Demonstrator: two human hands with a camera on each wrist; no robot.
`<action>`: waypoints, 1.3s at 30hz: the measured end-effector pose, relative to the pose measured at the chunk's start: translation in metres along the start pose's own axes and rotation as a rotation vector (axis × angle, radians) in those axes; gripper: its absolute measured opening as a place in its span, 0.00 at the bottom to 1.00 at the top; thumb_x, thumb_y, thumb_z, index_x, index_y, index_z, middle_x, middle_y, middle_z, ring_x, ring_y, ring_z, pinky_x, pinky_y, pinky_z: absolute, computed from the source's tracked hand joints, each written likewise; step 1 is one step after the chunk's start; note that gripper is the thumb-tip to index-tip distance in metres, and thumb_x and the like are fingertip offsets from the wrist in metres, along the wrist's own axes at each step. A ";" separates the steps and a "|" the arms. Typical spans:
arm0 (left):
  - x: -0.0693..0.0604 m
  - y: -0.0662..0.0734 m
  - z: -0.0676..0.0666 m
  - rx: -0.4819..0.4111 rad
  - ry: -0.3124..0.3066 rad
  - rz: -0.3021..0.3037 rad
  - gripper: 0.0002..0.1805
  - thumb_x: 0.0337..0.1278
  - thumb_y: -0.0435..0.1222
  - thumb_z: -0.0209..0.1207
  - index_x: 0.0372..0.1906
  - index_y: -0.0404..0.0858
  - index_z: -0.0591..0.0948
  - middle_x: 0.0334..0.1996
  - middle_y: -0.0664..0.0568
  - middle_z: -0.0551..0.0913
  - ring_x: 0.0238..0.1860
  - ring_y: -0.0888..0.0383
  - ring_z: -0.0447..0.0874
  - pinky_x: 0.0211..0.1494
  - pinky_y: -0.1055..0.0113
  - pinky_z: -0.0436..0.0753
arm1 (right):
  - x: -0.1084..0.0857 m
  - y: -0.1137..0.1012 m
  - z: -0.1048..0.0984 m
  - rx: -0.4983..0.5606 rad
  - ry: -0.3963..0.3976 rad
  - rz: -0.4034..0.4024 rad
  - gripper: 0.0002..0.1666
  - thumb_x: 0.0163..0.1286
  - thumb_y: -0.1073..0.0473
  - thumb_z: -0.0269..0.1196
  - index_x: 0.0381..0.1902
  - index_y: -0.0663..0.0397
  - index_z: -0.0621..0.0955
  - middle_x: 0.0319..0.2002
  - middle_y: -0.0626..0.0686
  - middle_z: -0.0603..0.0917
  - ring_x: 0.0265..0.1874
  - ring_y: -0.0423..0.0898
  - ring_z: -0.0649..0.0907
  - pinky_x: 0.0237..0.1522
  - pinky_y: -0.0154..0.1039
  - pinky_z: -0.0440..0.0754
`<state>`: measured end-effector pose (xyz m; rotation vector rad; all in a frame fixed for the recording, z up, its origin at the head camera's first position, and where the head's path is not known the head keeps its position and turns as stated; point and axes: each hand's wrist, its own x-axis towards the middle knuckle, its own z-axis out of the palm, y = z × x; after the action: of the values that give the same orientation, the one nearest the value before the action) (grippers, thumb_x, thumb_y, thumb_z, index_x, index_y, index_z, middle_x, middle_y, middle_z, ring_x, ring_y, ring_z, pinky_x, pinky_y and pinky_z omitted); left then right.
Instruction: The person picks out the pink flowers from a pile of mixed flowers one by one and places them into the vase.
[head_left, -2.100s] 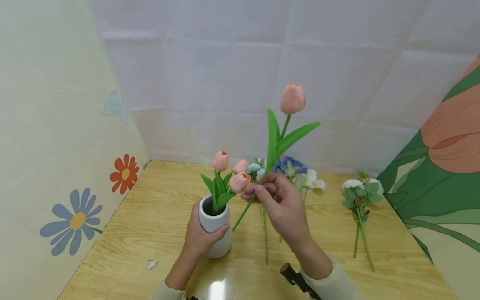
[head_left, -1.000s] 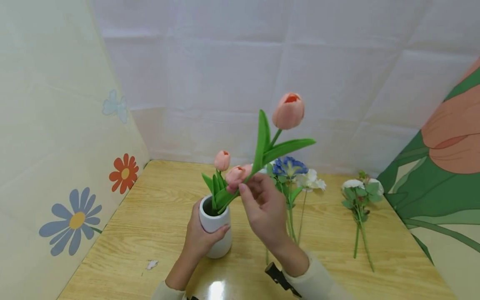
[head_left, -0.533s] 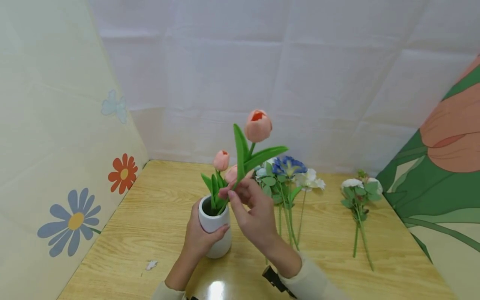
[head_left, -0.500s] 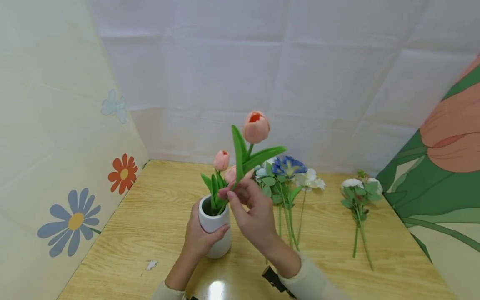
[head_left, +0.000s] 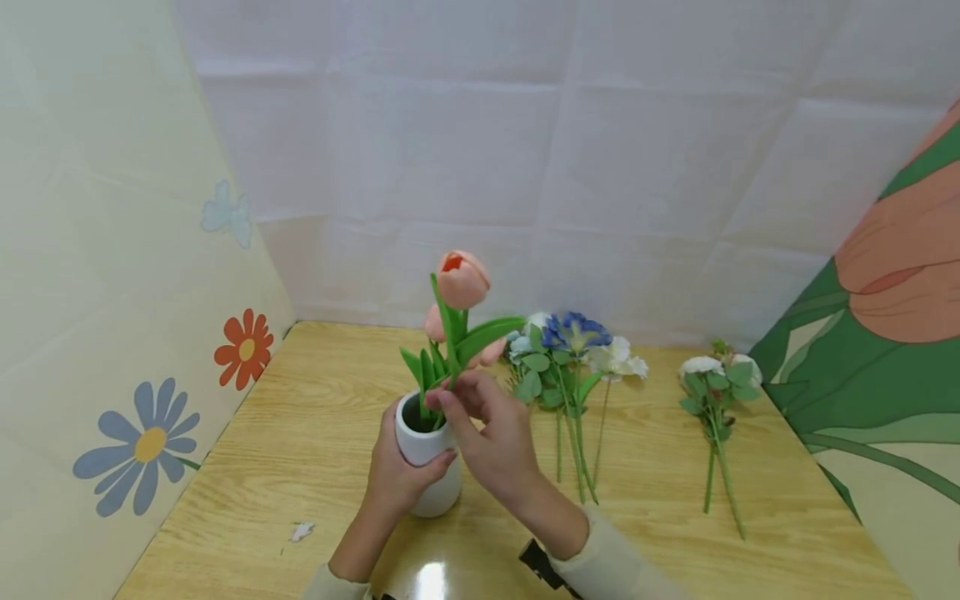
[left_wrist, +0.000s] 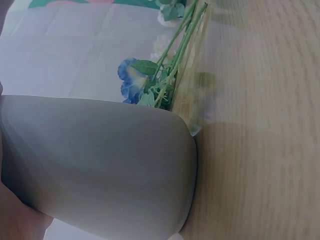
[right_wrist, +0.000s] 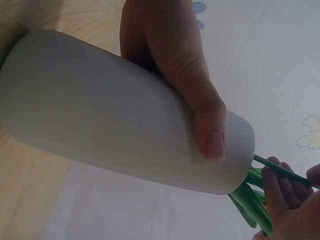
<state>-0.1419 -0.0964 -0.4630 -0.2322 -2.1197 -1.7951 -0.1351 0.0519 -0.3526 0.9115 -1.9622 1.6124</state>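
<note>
A white vase stands upright on the table, and my left hand grips it round its upper part. Between thumb and fingers, my right hand pinches the stem of a pink tulip just over the vase mouth. In the right wrist view that green stem runs into the mouth; its lower end is hidden inside. Other pink tulips stand in the vase, partly covered by the held one and by my right hand. The left wrist view is mostly filled by the vase wall.
Right of the vase lie a blue flower, a white flower and leafy stems. Farther right is a bunch of white flowers. A scrap of white paper lies at left on the wooden table.
My right hand has carried the tulip left and down from the vase's right side, bringing its stem into the mouth and turning it more upright. My left hand and the vase have stayed put.
</note>
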 end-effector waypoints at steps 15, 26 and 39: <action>0.000 -0.004 -0.001 0.020 0.014 0.024 0.48 0.41 0.35 0.77 0.70 0.39 0.65 0.56 0.47 0.79 0.51 0.51 0.79 0.52 0.53 0.79 | -0.007 0.009 0.007 -0.066 -0.027 0.027 0.06 0.73 0.65 0.62 0.46 0.62 0.81 0.40 0.56 0.90 0.40 0.49 0.90 0.43 0.38 0.86; 0.001 -0.005 0.000 0.012 0.009 0.032 0.48 0.41 0.34 0.77 0.70 0.40 0.65 0.56 0.47 0.79 0.51 0.52 0.79 0.53 0.52 0.79 | -0.008 0.015 0.008 -0.116 0.002 -0.037 0.08 0.71 0.66 0.64 0.46 0.61 0.82 0.39 0.55 0.90 0.38 0.49 0.90 0.41 0.36 0.86; 0.002 -0.002 -0.001 0.042 -0.005 0.026 0.48 0.44 0.34 0.77 0.71 0.39 0.63 0.58 0.46 0.78 0.53 0.50 0.78 0.54 0.49 0.78 | -0.008 0.012 0.005 -0.186 0.010 0.019 0.11 0.66 0.65 0.69 0.46 0.60 0.84 0.38 0.54 0.90 0.35 0.45 0.90 0.40 0.37 0.87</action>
<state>-0.1439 -0.0974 -0.4639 -0.2531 -2.1456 -1.7356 -0.1377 0.0497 -0.3674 0.8128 -2.0792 1.4125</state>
